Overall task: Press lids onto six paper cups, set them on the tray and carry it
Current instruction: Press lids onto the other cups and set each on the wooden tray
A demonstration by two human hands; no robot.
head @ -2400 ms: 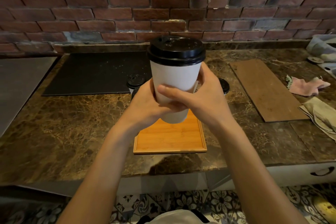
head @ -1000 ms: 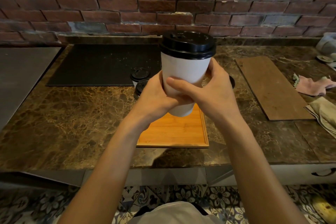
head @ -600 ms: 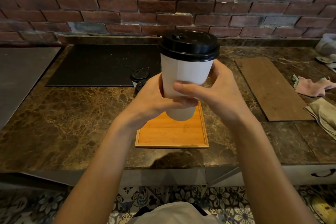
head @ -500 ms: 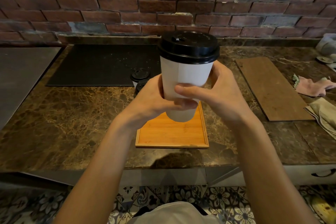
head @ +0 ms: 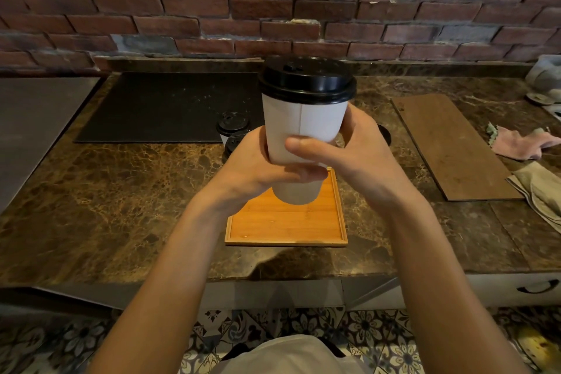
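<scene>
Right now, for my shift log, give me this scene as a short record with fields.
tray: wooden, on the counter
paper cup: white, upright, held above the tray
lid: black, seated on the paper cup
left hand: grips the paper cup low
right hand: grips the paper cup, thumb across front
lidded cups: two visible behind the left hand

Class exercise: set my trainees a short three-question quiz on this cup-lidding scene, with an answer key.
1. True or false: the white paper cup stands on the wooden tray.
2. What grips the cup? A) one hand B) both hands C) nothing
3. Fill in: the lid on the cup is ____ in colour.

Key
1. False: it is held up in the air.
2. B: the left hand and right hand both grip it.
3. Black.
</scene>
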